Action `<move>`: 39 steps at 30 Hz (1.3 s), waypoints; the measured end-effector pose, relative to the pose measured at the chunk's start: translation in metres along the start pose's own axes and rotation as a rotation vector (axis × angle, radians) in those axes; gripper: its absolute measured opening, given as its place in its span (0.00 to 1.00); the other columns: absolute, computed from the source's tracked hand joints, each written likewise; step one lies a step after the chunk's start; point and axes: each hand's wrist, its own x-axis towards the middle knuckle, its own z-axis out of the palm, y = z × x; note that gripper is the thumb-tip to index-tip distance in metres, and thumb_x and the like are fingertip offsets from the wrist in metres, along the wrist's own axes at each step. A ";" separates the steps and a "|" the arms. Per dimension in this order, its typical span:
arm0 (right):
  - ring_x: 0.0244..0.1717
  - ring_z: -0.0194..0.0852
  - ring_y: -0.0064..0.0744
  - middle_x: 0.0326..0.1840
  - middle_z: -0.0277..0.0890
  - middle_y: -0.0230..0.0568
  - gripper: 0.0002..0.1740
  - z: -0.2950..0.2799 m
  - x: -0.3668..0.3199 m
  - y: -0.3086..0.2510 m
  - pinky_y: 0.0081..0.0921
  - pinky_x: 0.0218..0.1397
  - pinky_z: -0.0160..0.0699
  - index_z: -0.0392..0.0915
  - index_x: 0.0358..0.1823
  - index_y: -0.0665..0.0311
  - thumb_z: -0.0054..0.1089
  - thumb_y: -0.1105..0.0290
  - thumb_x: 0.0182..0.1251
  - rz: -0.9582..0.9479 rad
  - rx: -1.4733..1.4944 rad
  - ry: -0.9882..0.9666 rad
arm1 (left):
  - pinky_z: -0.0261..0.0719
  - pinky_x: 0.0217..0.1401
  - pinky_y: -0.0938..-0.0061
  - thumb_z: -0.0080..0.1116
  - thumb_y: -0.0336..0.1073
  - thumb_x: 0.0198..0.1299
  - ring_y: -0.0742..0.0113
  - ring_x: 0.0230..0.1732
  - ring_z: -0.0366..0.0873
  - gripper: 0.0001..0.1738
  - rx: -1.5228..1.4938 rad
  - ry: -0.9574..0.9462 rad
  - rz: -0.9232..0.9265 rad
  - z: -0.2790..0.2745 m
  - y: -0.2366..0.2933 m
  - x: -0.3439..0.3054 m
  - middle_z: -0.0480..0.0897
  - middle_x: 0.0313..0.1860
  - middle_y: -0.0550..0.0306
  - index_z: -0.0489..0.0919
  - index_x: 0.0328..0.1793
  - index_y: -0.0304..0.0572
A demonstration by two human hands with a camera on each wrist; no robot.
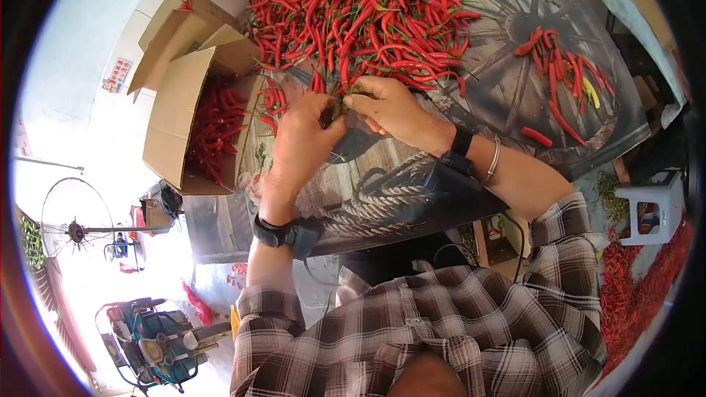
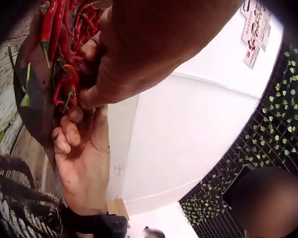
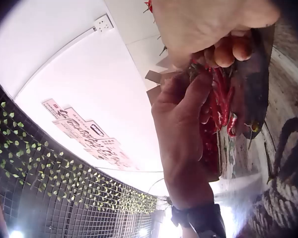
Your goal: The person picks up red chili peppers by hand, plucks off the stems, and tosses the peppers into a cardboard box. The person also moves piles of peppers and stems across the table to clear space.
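Observation:
Both hands meet above the near side of the large chili pile [image 1: 368, 11]. The left hand [image 1: 305, 136] has its thumb and forefinger curled together at a small greenish stem end [image 3: 194, 71]. Close against it, the right hand [image 1: 397, 112] pinches at the same spot, its other fingers curled. In the left wrist view a bent red chili [image 2: 71, 75] shows between the left hand [image 2: 139, 54] and the right hand [image 2: 84, 163]. The fingers cover most of what they grip. Loose red chilies [image 1: 273, 95] lie beside the left hand.
An open cardboard box [image 1: 173, 125] of red chilies stands at the left, another box behind it. At the right lie a small group of chilies [image 1: 559, 66], one yellow [image 1: 591, 93]. The table has a printed wheel and rope pattern [image 1: 390, 195]. A grey stool [image 1: 651, 206] stands at right.

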 end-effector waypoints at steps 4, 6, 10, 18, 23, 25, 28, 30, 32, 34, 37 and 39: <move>0.13 0.58 0.16 0.16 0.64 0.29 0.10 -0.001 0.001 -0.004 0.19 0.15 0.53 0.71 0.27 0.65 0.52 0.70 0.67 0.123 0.131 0.019 | 0.75 0.38 0.67 0.62 0.32 0.50 0.50 0.35 0.78 0.12 -0.004 -0.012 0.017 0.001 0.006 -0.004 0.78 0.33 0.47 0.78 0.40 0.35; 0.12 0.55 0.16 0.16 0.63 0.29 0.09 -0.007 0.003 -0.001 0.19 0.14 0.51 0.71 0.27 0.65 0.52 0.70 0.67 0.154 0.244 -0.016 | 0.70 0.30 0.75 0.62 0.28 0.52 0.70 0.28 0.72 0.10 -0.051 0.048 0.091 0.004 0.008 -0.004 0.75 0.29 0.54 0.78 0.41 0.34; 0.10 0.50 0.15 0.17 0.64 0.31 0.06 -0.015 0.005 0.000 0.18 0.12 0.45 0.72 0.33 0.65 0.52 0.71 0.67 0.224 0.516 -0.013 | 0.68 0.28 0.82 0.60 0.25 0.55 0.77 0.26 0.71 0.09 -0.130 0.069 0.132 0.013 -0.004 -0.003 0.77 0.29 0.61 0.78 0.42 0.33; 0.15 0.55 0.12 0.21 0.65 0.26 0.09 -0.005 0.002 -0.005 0.15 0.15 0.51 0.75 0.45 0.65 0.53 0.68 0.69 0.049 0.284 -0.059 | 0.77 0.26 0.81 0.59 0.31 0.61 0.76 0.26 0.77 0.09 -1.014 0.211 -0.381 -0.009 -0.014 0.006 0.80 0.31 0.60 0.77 0.45 0.35; 0.16 0.53 0.11 0.20 0.63 0.22 0.15 -0.009 -0.001 -0.007 0.15 0.16 0.51 0.77 0.43 0.65 0.54 0.59 0.70 0.102 0.091 -0.126 | 0.77 0.25 0.80 0.60 0.32 0.60 0.73 0.24 0.78 0.08 -1.026 0.203 -0.395 0.002 -0.009 0.002 0.81 0.31 0.60 0.78 0.43 0.37; 0.17 0.53 0.10 0.19 0.62 0.21 0.17 -0.008 -0.001 -0.008 0.15 0.17 0.51 0.78 0.39 0.65 0.55 0.56 0.70 0.101 -0.026 -0.196 | 0.75 0.23 0.81 0.60 0.33 0.60 0.74 0.23 0.78 0.10 -1.069 0.179 -0.399 0.004 -0.012 0.002 0.80 0.30 0.60 0.78 0.44 0.35; 0.17 0.53 0.10 0.19 0.65 0.23 0.21 -0.004 -0.002 -0.013 0.15 0.17 0.50 0.81 0.37 0.65 0.56 0.52 0.68 0.164 -0.181 -0.290 | 0.71 0.25 0.83 0.61 0.35 0.59 0.76 0.23 0.76 0.15 -1.052 0.090 -0.410 0.008 -0.015 -0.002 0.79 0.29 0.61 0.78 0.48 0.32; 0.17 0.54 0.11 0.18 0.64 0.23 0.21 -0.001 0.001 -0.007 0.16 0.18 0.49 0.82 0.34 0.65 0.57 0.52 0.67 0.149 -0.213 -0.284 | 0.71 0.25 0.84 0.61 0.36 0.60 0.78 0.23 0.74 0.15 -1.057 0.059 -0.378 0.014 -0.028 -0.003 0.79 0.28 0.62 0.79 0.47 0.30; 0.17 0.56 0.12 0.17 0.64 0.22 0.17 0.006 0.000 -0.008 0.17 0.18 0.49 0.82 0.32 0.64 0.59 0.56 0.66 0.143 -0.218 -0.183 | 0.71 0.25 0.84 0.61 0.36 0.60 0.78 0.23 0.74 0.15 -1.075 0.070 -0.386 0.016 -0.031 -0.006 0.79 0.27 0.62 0.79 0.47 0.30; 0.17 0.56 0.12 0.17 0.64 0.23 0.16 0.005 0.001 -0.006 0.17 0.18 0.49 0.82 0.32 0.64 0.59 0.58 0.66 0.142 -0.204 -0.194 | 0.70 0.26 0.84 0.61 0.36 0.61 0.78 0.22 0.73 0.14 -1.148 0.043 -0.329 0.019 -0.033 -0.006 0.79 0.26 0.63 0.79 0.46 0.32; 0.17 0.54 0.11 0.18 0.65 0.23 0.13 0.008 -0.005 -0.010 0.17 0.18 0.48 0.82 0.30 0.64 0.59 0.62 0.66 0.147 -0.150 -0.177 | 0.69 0.25 0.84 0.61 0.36 0.61 0.78 0.21 0.72 0.11 -1.272 0.041 -0.322 0.023 -0.032 -0.006 0.79 0.25 0.63 0.81 0.45 0.35; 0.16 0.51 0.11 0.17 0.63 0.23 0.13 0.007 -0.012 -0.010 0.16 0.18 0.46 0.80 0.29 0.63 0.60 0.61 0.65 0.202 -0.077 -0.094 | 0.69 0.26 0.85 0.60 0.38 0.62 0.78 0.22 0.72 0.13 -1.245 0.021 -0.325 0.022 -0.031 -0.008 0.78 0.25 0.63 0.80 0.46 0.35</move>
